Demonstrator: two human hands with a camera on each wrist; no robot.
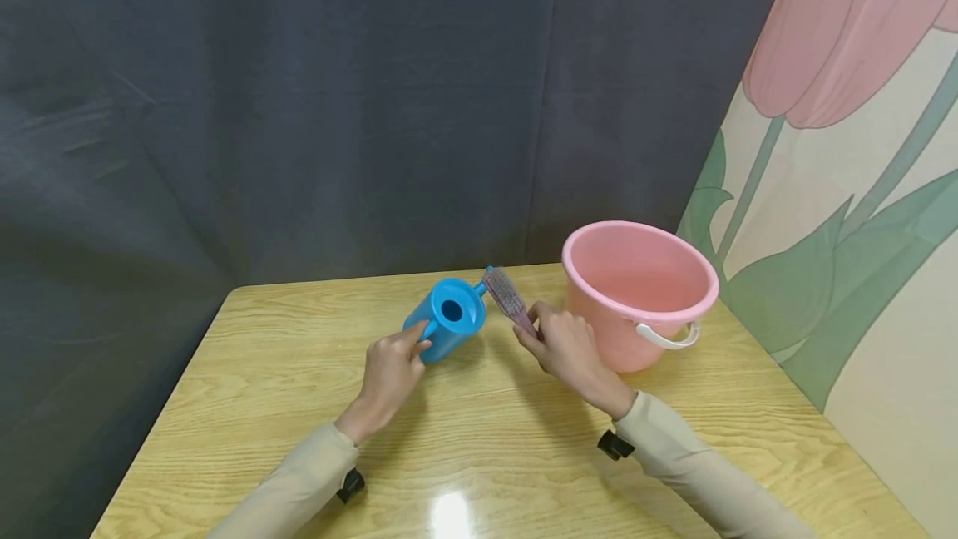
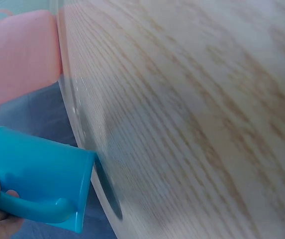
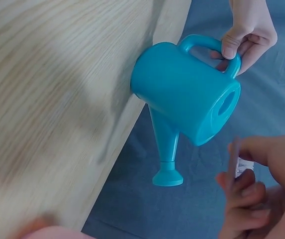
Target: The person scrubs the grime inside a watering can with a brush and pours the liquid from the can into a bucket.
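A blue watering can (image 1: 449,343) is tilted over the middle of the table, its top opening facing up towards me. My left hand (image 1: 389,377) grips its handle, which shows plainly in the right wrist view beside the fingers (image 3: 230,47). The spout (image 3: 164,139) points away and to the right. In my right hand (image 1: 575,352) is a purple brush (image 1: 503,293), pinched by its handle, bristles showing. The brush head sits right by the spout's end in the head view; whether they touch I cannot tell. Only the brush's thin edge (image 3: 233,164) appears in the right wrist view.
A pink bucket (image 1: 617,341) with a white handle (image 1: 668,338) stands just right of my right hand, at the table's back right. The wooden table (image 1: 262,406) meets a dark curtain (image 1: 389,106) behind and a tulip-painted wall (image 1: 861,289) on the right.
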